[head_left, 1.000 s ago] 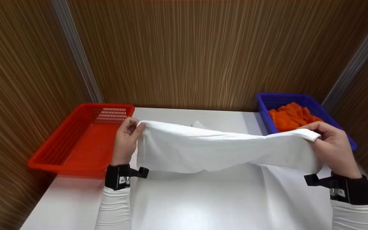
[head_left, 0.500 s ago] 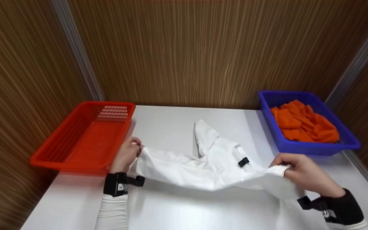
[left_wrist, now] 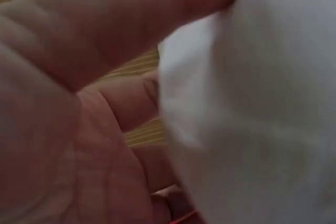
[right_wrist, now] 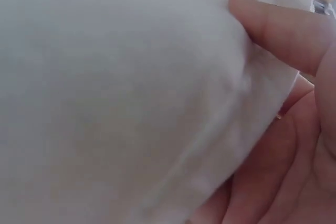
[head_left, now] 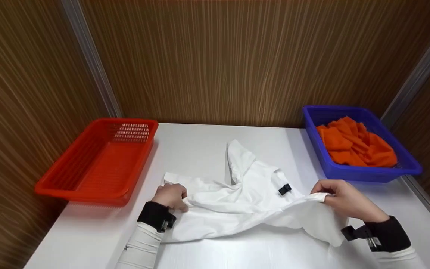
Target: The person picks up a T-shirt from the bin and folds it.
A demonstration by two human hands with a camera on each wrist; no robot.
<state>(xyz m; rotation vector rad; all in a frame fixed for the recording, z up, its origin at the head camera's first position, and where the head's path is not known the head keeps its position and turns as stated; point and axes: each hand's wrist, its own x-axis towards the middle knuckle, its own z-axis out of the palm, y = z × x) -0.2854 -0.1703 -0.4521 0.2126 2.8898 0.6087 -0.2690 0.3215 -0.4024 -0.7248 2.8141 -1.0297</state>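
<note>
I'm reading the left hand [head_left: 171,196] as pinching a fold of the white garment [head_left: 256,183], well to the left of the blue basket [head_left: 368,174]. The right hand [head_left: 343,198] is gripping the garment's other end, thumb against the near face, just on my side of the blue basket and clearly the closer of the two to it. What I'm weighing is the line between them: the garment is lying to the right of the left hand and to the left of the right, its held stretch running crosswise and seemingly rising off the worktop [head_left: 207,149] at the end towards the blue basket. A sleeve [head_left: 239,153] is pointing away from me, left of that basket, while a black piece [head_left: 284,189] (clip or label, I'm not telling which) is sitting nearer the right hand. Farther out, orange cloth [head_left: 353,144] is filling the blue basket, and a red basket [head_left: 80,195] is standing far to its left.
</note>
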